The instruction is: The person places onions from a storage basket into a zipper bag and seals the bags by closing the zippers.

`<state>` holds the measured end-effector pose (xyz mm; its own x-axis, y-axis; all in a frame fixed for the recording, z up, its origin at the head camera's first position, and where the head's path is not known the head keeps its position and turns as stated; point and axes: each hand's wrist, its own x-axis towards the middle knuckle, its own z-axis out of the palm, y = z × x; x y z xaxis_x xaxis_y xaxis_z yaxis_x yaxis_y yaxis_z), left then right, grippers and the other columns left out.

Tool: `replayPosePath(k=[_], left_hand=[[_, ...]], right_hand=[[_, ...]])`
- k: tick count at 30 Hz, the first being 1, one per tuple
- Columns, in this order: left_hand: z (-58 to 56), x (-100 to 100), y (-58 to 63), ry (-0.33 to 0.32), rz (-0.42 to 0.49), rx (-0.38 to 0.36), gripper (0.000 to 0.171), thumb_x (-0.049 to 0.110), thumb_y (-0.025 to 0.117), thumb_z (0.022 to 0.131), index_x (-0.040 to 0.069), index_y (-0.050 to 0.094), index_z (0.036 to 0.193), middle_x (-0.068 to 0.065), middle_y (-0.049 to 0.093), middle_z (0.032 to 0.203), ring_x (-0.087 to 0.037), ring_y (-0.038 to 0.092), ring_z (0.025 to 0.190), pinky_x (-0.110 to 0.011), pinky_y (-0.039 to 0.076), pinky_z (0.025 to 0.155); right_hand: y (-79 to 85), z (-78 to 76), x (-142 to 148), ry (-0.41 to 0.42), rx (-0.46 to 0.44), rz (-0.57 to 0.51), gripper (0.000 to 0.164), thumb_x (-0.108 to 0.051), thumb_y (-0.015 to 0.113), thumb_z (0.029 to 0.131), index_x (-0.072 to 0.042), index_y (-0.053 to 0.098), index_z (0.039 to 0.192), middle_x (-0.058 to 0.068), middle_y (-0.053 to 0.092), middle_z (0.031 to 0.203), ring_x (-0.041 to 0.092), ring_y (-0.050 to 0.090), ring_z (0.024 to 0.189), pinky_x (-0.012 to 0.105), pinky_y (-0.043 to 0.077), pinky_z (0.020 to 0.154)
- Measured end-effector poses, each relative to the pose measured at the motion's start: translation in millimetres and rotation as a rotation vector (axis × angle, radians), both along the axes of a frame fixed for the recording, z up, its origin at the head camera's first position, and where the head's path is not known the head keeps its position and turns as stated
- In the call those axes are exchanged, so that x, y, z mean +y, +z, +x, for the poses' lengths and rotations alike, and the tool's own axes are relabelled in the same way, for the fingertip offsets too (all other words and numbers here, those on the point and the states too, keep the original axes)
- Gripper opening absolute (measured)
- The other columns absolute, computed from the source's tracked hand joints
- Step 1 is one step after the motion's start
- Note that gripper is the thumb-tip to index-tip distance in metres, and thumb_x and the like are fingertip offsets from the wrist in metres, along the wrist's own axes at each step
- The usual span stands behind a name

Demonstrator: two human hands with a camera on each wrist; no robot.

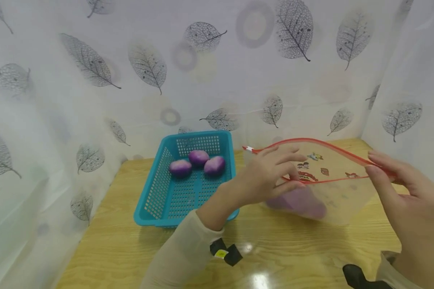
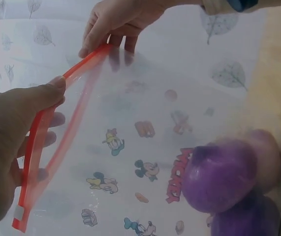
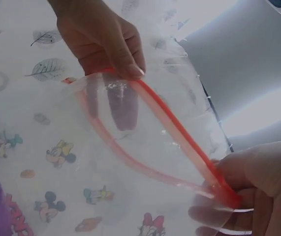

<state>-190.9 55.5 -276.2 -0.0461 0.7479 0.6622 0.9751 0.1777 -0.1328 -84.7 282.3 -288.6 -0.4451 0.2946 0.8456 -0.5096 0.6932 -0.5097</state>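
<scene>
A clear zip bag [image 1: 347, 196] with a red slider rim and cartoon prints hangs between my two hands, its mouth gaping. My left hand [image 1: 271, 172] pinches the near rim close to the white slider [image 2: 18, 212], with fingers inside the mouth in the left wrist view. At the opposite end, my right hand [image 1: 412, 192] pinches the rim's corner between thumb and fingers. Several smooth, rounded purple things [image 2: 219, 174] with paler patches lie in the bag's bottom; the head view shows them only as a blurred purple shape.
A blue plastic basket [image 1: 148, 222] stands left of the bag on the wooden table [image 1: 105, 245]. Three rounded purple things [image 1: 199, 157] lie toward its far end. A leaf-printed white curtain [image 1: 217, 80] rises behind and beside the table.
</scene>
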Motion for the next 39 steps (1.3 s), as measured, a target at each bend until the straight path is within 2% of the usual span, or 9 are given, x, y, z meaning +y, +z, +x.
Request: replayPosePath(k=[3,6,11,13,18,23,28,33,39], left_hand=[[1.4,0,1.7,-0.039,-0.073,0.015,0.018,0.033,0.066,0.089,0.016,0.068,0.085,-0.003,0.065,0.121,-0.019,0.049,0.128,-0.043,0.024,0.114],[3.5,1,3.4,-0.066,-0.121,0.022,0.018,0.032,0.064,0.09,0.016,0.07,0.086,-0.004,0.063,0.124,-0.019,0.048,0.129,-0.048,0.019,0.115],[4.9,1,3.4,-0.101,-0.129,0.027,0.016,0.031,0.064,0.09,0.016,0.069,0.087,-0.004,0.063,0.124,-0.018,0.049,0.128,-0.05,0.018,0.114],[5.2,-1,3.3,-0.109,-0.127,0.026,0.015,0.03,0.064,0.09,0.016,0.068,0.087,-0.004,0.064,0.123,-0.018,0.049,0.128,-0.05,0.018,0.115],[4.6,-4,3.3,-0.128,-0.107,0.02,0.014,0.027,0.065,0.09,0.014,0.067,0.086,-0.005,0.064,0.122,-0.019,0.051,0.126,-0.049,0.017,0.115],[2.8,-7,2.4,-0.127,-0.099,0.024,0.013,0.027,0.065,0.09,0.014,0.068,0.088,-0.006,0.064,0.122,-0.019,0.051,0.126,-0.047,0.014,0.116],[1.6,-7,1.2,-0.13,-0.083,0.04,0.014,0.028,0.065,0.09,0.014,0.068,0.088,-0.005,0.065,0.121,-0.019,0.051,0.125,-0.044,0.013,0.117],[-0.4,-6,0.6,-0.129,-0.061,0.056,0.015,0.03,0.065,0.09,0.015,0.067,0.086,-0.004,0.066,0.118,-0.018,0.052,0.124,-0.04,0.014,0.118],[-1.7,-8,2.3,-0.12,-0.026,0.073,0.015,0.03,0.066,0.089,0.015,0.068,0.086,-0.002,0.068,0.112,-0.018,0.053,0.123,-0.038,0.018,0.117]], right_hand=[[2.9,7.9,2,-0.067,-0.231,-0.115,0.022,-0.003,0.067,0.086,-0.001,0.071,0.107,-0.032,0.064,0.087,-0.012,0.057,0.077,0.004,0.039,0.069],[9.0,8.2,4,-0.128,-0.386,-0.169,0.021,-0.008,0.065,0.089,-0.009,0.071,0.108,-0.035,0.06,0.078,-0.014,0.055,0.071,0.005,0.037,0.061],[25.2,4.3,18,-0.167,-0.563,0.087,0.023,-0.024,0.067,0.088,-0.007,0.071,0.103,-0.043,0.048,0.068,-0.025,0.041,0.064,0.01,0.031,0.051],[32.2,3.2,23,-0.163,-0.627,0.221,0.027,-0.03,0.068,0.087,-0.006,0.071,0.099,-0.031,0.058,0.067,-0.029,0.035,0.064,0.011,0.032,0.051],[43.3,-6.4,29,-0.128,-0.671,0.43,0.017,-0.031,0.068,0.086,-0.014,0.071,0.088,0.008,0.069,0.072,-0.023,0.037,0.062,0.016,0.033,0.05],[53.7,-19.7,34,-0.111,-0.699,0.678,0.018,-0.032,0.068,0.087,-0.014,0.07,0.084,-0.007,0.064,0.065,0.002,0.049,0.054,0.026,0.038,0.048],[65.5,-33.2,34,0.015,-0.835,0.854,0.011,-0.028,0.068,0.087,-0.018,0.069,0.084,-0.013,0.058,0.064,0.003,0.043,0.05,0.025,0.037,0.048],[71.2,-46.1,30,0.127,-0.941,0.902,0.006,-0.026,0.068,0.087,-0.021,0.066,0.089,-0.012,0.046,0.058,0.003,0.037,0.045,0.022,0.034,0.047],[74.9,-69.6,24,0.223,-0.959,0.89,0.006,-0.023,0.065,0.09,-0.02,0.065,0.085,-0.011,0.052,0.06,0.003,0.043,0.051,0.023,0.036,0.049]])
